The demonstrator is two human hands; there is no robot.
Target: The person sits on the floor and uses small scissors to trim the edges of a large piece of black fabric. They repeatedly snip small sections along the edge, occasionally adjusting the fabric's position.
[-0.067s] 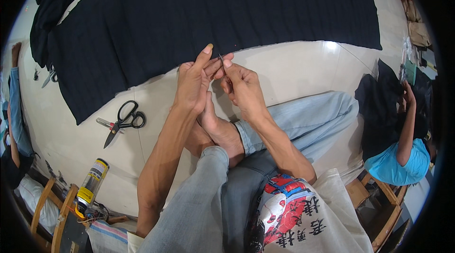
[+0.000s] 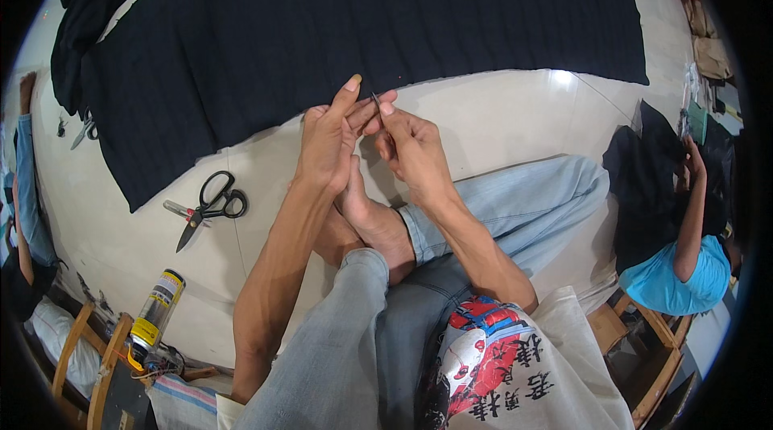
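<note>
My right hand (image 2: 412, 142) pinches a small, thin, dark pointed tool (image 2: 375, 97) between thumb and fingers; its exact kind is too small to make out. The tip points up and a little left, over the fingers of my left hand (image 2: 328, 134). That hand lies palm up with its thumb raised and apart and its fingers stretched toward the right. Both hands are just in front of the near edge of a long black cloth (image 2: 362, 19) spread on the floor. My bare foot (image 2: 374, 225) is below them.
Black-handled scissors (image 2: 211, 208) lie at the left beside a small red-and-grey tool (image 2: 175, 208). A yellow-and-black spray can (image 2: 157, 313) is at the lower left, near wooden frames (image 2: 101, 357). At the right sits a person in a blue shirt (image 2: 676, 277) with black cloth; another person's leg (image 2: 31, 188) shows far left.
</note>
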